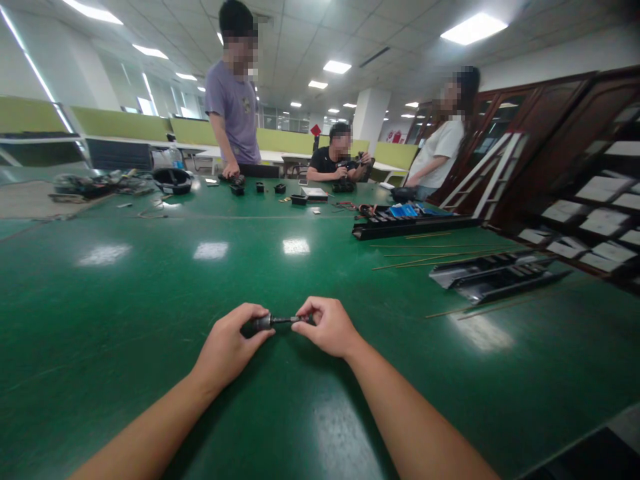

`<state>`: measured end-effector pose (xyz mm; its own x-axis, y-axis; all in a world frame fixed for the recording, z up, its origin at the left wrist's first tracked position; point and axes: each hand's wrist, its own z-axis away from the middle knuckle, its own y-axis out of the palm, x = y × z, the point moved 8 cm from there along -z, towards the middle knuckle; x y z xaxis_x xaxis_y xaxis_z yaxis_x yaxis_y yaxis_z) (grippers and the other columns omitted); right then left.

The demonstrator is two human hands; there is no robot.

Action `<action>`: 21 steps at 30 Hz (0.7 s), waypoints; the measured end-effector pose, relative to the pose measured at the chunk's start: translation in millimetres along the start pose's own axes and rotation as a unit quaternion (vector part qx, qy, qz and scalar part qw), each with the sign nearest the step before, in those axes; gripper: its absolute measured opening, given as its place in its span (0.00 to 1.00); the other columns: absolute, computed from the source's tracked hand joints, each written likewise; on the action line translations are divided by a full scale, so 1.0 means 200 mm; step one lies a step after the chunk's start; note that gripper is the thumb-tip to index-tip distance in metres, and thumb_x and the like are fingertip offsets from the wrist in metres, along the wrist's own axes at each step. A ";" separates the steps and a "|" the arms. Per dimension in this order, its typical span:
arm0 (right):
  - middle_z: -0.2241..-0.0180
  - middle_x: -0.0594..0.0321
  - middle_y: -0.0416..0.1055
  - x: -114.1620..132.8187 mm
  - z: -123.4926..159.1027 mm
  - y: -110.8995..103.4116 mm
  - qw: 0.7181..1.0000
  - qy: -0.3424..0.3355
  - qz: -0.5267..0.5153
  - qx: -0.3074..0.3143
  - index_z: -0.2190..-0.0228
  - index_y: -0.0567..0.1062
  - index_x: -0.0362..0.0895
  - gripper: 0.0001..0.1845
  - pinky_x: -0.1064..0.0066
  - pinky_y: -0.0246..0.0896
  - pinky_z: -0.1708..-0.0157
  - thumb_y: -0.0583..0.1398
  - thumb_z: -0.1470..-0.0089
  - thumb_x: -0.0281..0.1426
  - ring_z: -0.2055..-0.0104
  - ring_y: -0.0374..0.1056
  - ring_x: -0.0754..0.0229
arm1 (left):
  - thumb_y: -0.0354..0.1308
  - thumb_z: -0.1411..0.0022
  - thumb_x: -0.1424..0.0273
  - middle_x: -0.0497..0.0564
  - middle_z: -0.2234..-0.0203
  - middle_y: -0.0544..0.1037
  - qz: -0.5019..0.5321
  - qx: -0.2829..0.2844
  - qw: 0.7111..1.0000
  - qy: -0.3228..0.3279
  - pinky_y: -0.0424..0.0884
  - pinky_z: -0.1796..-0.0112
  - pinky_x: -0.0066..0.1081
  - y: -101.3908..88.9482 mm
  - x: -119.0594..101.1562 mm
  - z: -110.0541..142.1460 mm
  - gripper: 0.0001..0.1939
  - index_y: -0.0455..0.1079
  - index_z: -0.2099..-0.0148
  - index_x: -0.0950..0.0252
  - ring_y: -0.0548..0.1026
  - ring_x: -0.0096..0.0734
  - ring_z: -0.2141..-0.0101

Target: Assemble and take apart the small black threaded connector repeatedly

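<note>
Low over the green table, my left hand point(227, 343) is closed around a short dark cylinder point(263, 323), thumb and fingers on its sides. A thin black stem or lead point(283, 320) runs from the cylinder's right end towards my right hand point(327, 327). There, thumb and fingertips pinch a small end piece point(300, 319) with a hint of red and a pale part. My fingers cover much of that piece, so its kind is unclear. The cylinder's exact kind cannot be made out either. Both hands work close together at the middle of the view.
The green table point(125, 313) is glossy. Right lie black metal channels point(500, 280), thin rods point(420, 260) and a long black tray point(415, 227) with blue items. Small black boxes point(299, 199) and a dark bowl-like object point(173, 180) stand farther back. Several people are around the far side.
</note>
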<state>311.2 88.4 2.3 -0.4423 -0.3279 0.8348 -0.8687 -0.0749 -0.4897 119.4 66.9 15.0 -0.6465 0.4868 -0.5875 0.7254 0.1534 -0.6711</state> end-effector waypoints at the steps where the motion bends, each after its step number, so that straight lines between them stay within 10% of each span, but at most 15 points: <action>1: 0.85 0.72 0.57 0.00 0.00 -0.01 1.000 0.002 -0.008 -0.001 0.73 0.77 0.41 0.09 0.74 0.39 0.82 0.67 0.57 0.34 0.82 0.46 0.69 | 0.64 0.43 0.64 0.50 0.61 0.79 -0.002 0.000 1.000 -0.008 0.73 0.55 0.36 0.00 0.01 0.00 0.12 0.72 0.56 0.60 0.77 0.38 0.59; 10: 0.82 0.69 0.64 -0.08 -0.03 -0.03 0.999 0.023 -0.035 -0.021 0.73 0.77 0.40 0.11 0.75 0.43 0.81 0.68 0.58 0.34 0.81 0.48 0.69 | 0.56 0.38 0.52 0.52 0.60 0.79 0.075 -0.051 0.984 -0.151 0.73 0.54 0.39 -0.05 0.14 -0.02 0.27 0.66 0.42 0.61 0.78 0.39 0.61; 15: 0.78 0.66 0.69 -0.11 -0.05 -0.04 0.999 0.024 -0.038 -0.031 0.72 0.77 0.39 0.11 0.76 0.47 0.80 0.68 0.58 0.34 0.80 0.52 0.68 | 0.64 0.44 0.53 0.57 0.57 0.79 0.279 -0.051 0.929 -0.237 0.73 0.52 0.40 -0.01 0.19 -0.01 0.30 0.66 0.46 0.67 0.79 0.41 0.58; 21: 0.76 0.64 0.72 -0.11 -0.05 -0.02 0.999 0.016 -0.029 -0.028 0.71 0.78 0.40 0.11 0.75 0.54 0.76 0.68 0.57 0.33 0.77 0.60 0.66 | 0.58 0.37 0.53 0.46 0.54 0.79 0.155 -0.103 0.947 -0.262 0.70 0.47 0.42 -0.45 0.37 0.11 0.23 0.66 0.44 0.58 0.76 0.38 0.51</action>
<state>322.5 105.1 -11.2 -0.3962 -0.2941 0.8698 -0.9040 -0.0409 -0.4256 0.7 70.3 20.9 -0.3848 0.0505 -0.9216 0.8951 0.2643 -0.3592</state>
